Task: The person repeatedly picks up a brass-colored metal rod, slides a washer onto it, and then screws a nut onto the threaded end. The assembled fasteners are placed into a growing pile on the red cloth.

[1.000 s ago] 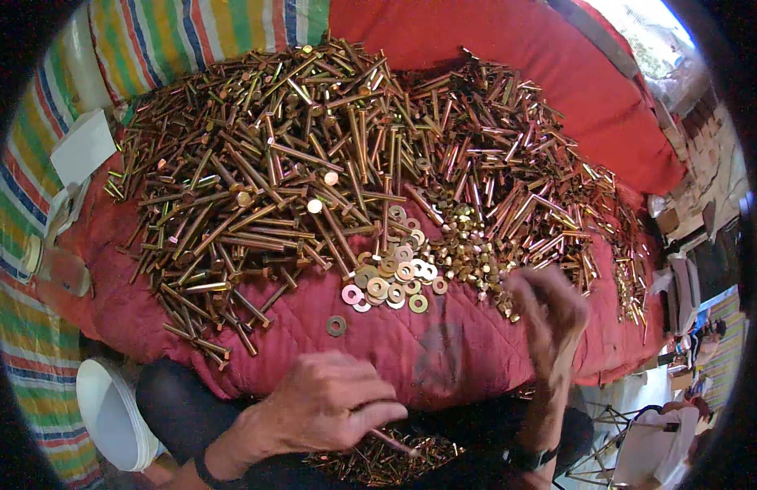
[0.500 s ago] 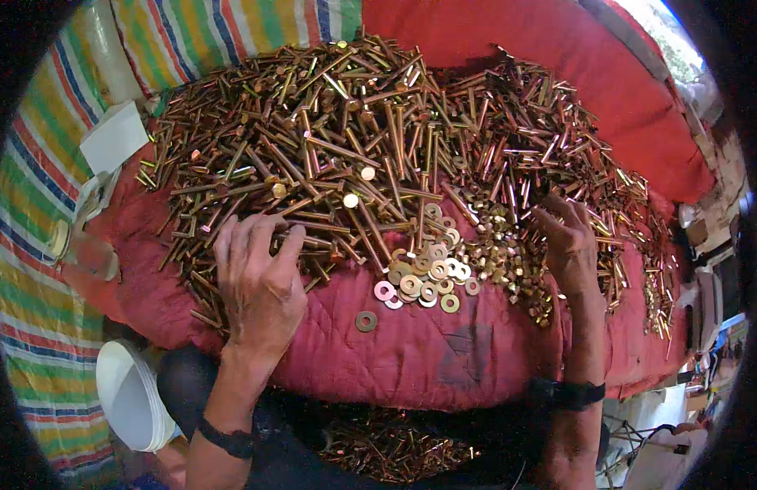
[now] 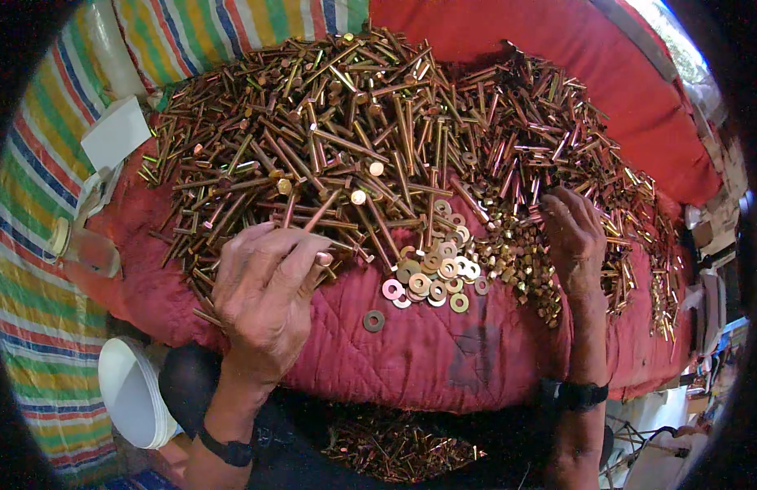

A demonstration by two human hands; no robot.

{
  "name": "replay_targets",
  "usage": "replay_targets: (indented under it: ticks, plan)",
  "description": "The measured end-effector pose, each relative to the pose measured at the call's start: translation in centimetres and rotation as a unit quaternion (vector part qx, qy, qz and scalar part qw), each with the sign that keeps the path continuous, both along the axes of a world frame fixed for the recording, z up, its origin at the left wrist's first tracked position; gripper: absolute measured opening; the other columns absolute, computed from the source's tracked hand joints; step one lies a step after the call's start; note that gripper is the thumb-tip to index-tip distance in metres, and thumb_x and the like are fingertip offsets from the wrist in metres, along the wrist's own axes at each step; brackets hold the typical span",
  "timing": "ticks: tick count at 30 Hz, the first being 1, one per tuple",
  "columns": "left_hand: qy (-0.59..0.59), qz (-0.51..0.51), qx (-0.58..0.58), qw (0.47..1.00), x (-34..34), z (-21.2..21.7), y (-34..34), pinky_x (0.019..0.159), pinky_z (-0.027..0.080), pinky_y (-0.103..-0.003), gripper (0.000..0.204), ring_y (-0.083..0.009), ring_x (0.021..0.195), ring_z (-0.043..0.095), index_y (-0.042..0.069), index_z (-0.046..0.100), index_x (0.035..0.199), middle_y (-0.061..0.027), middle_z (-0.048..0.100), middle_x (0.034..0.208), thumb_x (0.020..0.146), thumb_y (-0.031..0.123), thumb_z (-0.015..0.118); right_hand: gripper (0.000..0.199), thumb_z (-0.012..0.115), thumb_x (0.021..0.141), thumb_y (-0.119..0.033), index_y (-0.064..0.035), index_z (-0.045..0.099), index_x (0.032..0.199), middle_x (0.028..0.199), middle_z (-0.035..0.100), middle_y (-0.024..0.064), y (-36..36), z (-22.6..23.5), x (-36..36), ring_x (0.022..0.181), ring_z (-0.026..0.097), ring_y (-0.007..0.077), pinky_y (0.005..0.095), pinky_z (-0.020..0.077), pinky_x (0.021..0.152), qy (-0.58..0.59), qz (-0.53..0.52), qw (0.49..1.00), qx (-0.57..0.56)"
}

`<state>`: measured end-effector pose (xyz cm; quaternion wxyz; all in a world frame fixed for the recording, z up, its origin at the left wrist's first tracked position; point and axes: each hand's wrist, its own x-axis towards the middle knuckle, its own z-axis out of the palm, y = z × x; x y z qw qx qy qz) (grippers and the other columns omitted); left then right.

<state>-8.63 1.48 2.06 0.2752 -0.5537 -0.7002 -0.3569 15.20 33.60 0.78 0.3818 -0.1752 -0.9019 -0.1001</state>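
Observation:
My left hand (image 3: 264, 302) is closed at the near left edge of a large heap of long, brass-coloured hex bolts (image 3: 354, 122). A bolt (image 3: 320, 212) slants up from behind its fingers, and a copper-coloured end shows by the fingertips. My right hand (image 3: 574, 237) is curled at the right, beside a pile of small brass-coloured nuts (image 3: 509, 253) and a heap of thinner metal rods or tubes (image 3: 533, 131). Its fingertips are turned away, so anything in them is hidden. Flat round washers (image 3: 419, 283) lie between my hands, with one single washer (image 3: 373, 321) nearer me.
All of this rests on a red quilted cloth (image 3: 378, 367). At the left are a white box (image 3: 115, 135), a clear jar (image 3: 92, 249) and stacked white buckets (image 3: 133, 392) by a striped sheet (image 3: 43, 204). More metal pieces (image 3: 395, 449) lie below, near my lap.
My left hand has lifted slightly and its fingers have closed in, with a bolt now slanting up from it. My right hand has its fingers drawn closer together. The whole view shifted slightly.

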Motion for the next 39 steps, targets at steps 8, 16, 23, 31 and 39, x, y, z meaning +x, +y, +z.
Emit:
replay_targets:
  ticks: [8,16,23,31,39]
  plan:
    - [-0.669,-0.124,0.017,0.732,4.4,1.2,-0.3,0.05,0.041,-0.024,0.024,-0.0102,0.056,0.055,-0.005,0.073,0.12,-0.0054,0.067,0.084,0.101,0.008,0.066,0.023,0.067,0.085,-0.019,0.0031,0.066,0.09,0.075,0.062,0.0061,-10.4,0.8,-0.6,0.073,0.06,0.015,0.0347,0.0501,0.068,-0.033,0.098,0.845,-0.524]
    - [-0.831,-0.195,-0.084,0.515,5.4,-1.5,-1.1,0.046,0.042,-0.024,0.032,-0.0106,0.057,0.06,-0.011,0.07,0.123,-0.0091,0.072,0.086,0.101,0.01,0.063,0.021,0.08,0.08,-0.007,-0.0006,0.072,0.099,0.089,0.068,0.0158,-12.5,-1.8,-0.7,0.073,0.069,0.0346,0.0417,0.0562,0.067,-0.162,0.102,0.939,-0.286]
    - [-0.786,-0.187,-0.121,0.577,7.0,-1.6,-0.9,0.048,0.043,-0.022,0.022,-0.0064,0.056,0.059,-0.006,0.075,0.112,-0.0043,0.07,0.078,0.104,0.013,0.066,0.015,0.078,0.091,-0.007,0.0012,0.077,0.104,0.086,0.075,0.0079,-13.8,-0.8,0.2,0.072,0.071,0.0173,0.0332,0.052,0.057,-0.022,0.062,0.89,-0.451]
    - [-0.718,-0.18,-0.169,0.651,8.7,-2.5,0.0,0.06,0.053,-0.028,0.021,-0.0084,0.069,0.067,-0.003,0.071,0.116,-0.0072,0.076,0.087,0.098,0.007,0.072,0.021,0.074,0.097,-0.014,0.0048,0.073,0.107,0.087,0.073,0.0043,-17.2,1.5,1.5,0.073,0.065,0.0109,0.0273,0.0533,0.065,-0.001,0.073,0.751,-0.656]
    - [-0.377,-0.193,-0.107,0.899,9.2,-3.6,-0.3,0.066,0.058,-0.04,0.016,-0.0334,0.078,0.074,0.001,0.065,0.103,-0.0159,0.073,0.089,0.091,0.002,0.075,0.03,0.074,0.09,-0.013,0.0018,0.066,0.115,0.091,0.07,0.0115,-17.9,-0.2,1.5,0.08,0.072,0.0244,0.0326,0.0577,0.074,-0.124,0.126,0.875,-0.451]
